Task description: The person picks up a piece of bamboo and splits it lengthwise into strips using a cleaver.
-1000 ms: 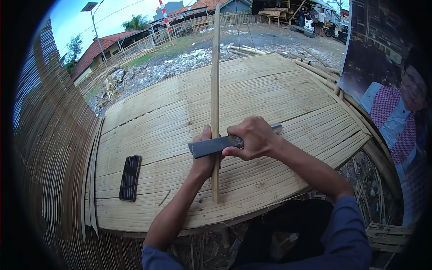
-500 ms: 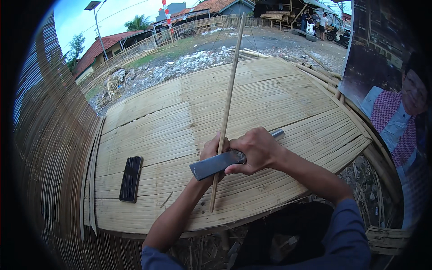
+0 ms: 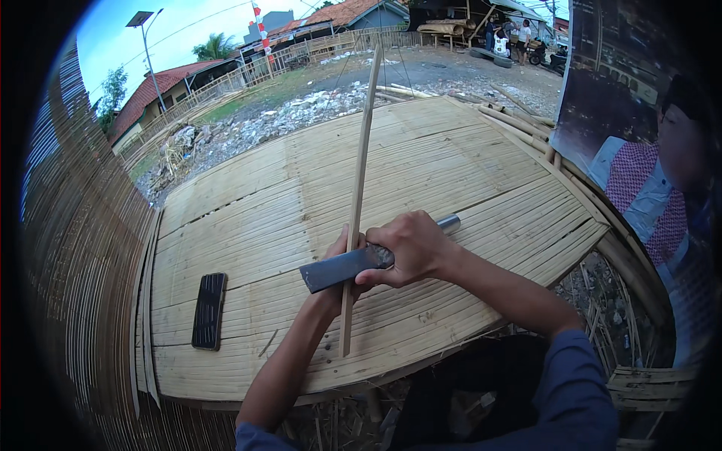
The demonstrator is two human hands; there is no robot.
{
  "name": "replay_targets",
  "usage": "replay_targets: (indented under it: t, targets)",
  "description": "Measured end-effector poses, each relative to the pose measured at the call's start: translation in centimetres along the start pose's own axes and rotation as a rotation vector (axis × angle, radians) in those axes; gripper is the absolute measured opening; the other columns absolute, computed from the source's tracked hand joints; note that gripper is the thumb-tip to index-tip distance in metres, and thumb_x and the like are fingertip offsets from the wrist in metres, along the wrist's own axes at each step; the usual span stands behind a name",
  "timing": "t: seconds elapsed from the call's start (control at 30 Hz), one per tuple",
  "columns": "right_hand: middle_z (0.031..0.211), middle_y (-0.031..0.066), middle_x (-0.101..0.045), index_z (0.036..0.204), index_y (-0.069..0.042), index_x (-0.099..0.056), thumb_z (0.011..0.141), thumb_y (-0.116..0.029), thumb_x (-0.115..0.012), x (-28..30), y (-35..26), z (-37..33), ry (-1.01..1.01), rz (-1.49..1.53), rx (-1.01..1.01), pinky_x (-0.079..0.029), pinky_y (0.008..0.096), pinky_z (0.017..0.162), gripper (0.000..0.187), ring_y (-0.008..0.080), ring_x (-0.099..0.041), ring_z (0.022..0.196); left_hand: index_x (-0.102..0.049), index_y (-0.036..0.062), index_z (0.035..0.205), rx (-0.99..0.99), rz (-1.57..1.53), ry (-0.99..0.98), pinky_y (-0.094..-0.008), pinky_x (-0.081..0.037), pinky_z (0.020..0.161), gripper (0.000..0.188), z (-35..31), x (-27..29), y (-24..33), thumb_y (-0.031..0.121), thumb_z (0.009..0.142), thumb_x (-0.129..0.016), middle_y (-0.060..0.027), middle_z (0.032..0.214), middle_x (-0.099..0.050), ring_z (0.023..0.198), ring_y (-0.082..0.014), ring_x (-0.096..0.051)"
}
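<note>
A long, thin bamboo strip (image 3: 362, 158) stands steeply over the bamboo-slat table, its lower end near the front edge. My left hand (image 3: 338, 247) is closed around it, partly hidden behind the strip and the blade. My right hand (image 3: 410, 246) grips a broad-bladed knife (image 3: 338, 270) with a square end. Its blade lies across the front of the strip, just below my left fingers, and my right thumb rests against the blade's base. A metal tube end (image 3: 450, 223), seemingly the handle's, sticks out beyond my right fist.
A dark phone (image 3: 208, 311) lies on the table (image 3: 256, 225) at the left, near a small bamboo sliver (image 3: 268, 343). A slatted screen (image 3: 98, 248) rises on the left, a printed banner (image 3: 639, 173) on the right. Bamboo poles (image 3: 519, 124) lie beyond the far right edge.
The whole view has shifted slightly left. The strip's upper end has come lower and stands more upright. The blade has turned a little, showing more of its face, with my thumb farther along it.
</note>
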State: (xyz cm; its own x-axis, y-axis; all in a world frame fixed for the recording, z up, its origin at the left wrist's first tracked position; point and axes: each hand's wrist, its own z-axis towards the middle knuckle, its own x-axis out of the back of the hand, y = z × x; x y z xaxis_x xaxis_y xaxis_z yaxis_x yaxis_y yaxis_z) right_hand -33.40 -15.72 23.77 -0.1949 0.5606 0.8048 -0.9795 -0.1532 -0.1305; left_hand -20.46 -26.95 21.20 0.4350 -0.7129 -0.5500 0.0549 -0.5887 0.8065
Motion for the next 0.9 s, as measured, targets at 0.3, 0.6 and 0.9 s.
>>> replay_targets:
  t: [0.3, 0.6, 0.9]
  targets:
    - [0.052, 0.0071, -0.057, 0.069, -0.006, -0.062, 0.074, -0.072, -0.054, 0.0, 0.3, 0.0, -0.067, -0.057, -0.053, -0.050, 0.0370, 0.049, 0.067, 0.0278, -0.061, 0.049, -0.052, 0.0066, 0.089, 0.218, -0.184, -0.309, -0.0241, -0.024, 0.031, 0.041, 0.6, 1.5, 0.3, 0.043, 0.094, -0.036, -0.0026, 0.051, -0.044, 0.030, -0.0117, -0.031]
    - [0.052, 0.0082, -0.056, 0.062, -0.005, -0.058, 0.073, -0.076, -0.051, -0.5, 1.4, -0.1, -0.142, -0.087, -0.111, -0.049, 0.0384, 0.052, 0.072, 0.0283, -0.061, 0.051, -0.054, 0.0046, 0.100, 0.281, -0.431, -0.529, -0.0263, -0.030, 0.041, 0.049, 1.1, 3.4, -0.8, 0.047, 0.087, -0.034, 0.0008, 0.066, -0.052, 0.039, -0.0096, -0.037]
    - [0.050, 0.0057, -0.054, 0.074, -0.005, -0.057, 0.066, -0.074, -0.062, 0.1, 1.7, 0.0, -0.014, -0.026, -0.019, -0.048, 0.0356, 0.047, 0.070, 0.0251, -0.060, 0.048, -0.052, 0.0039, 0.094, 0.072, -0.354, -0.379, -0.0257, -0.026, 0.041, 0.069, -0.1, 2.0, 0.5, 0.065, 0.090, -0.022, 0.0015, 0.053, -0.037, 0.034, -0.0096, -0.027]
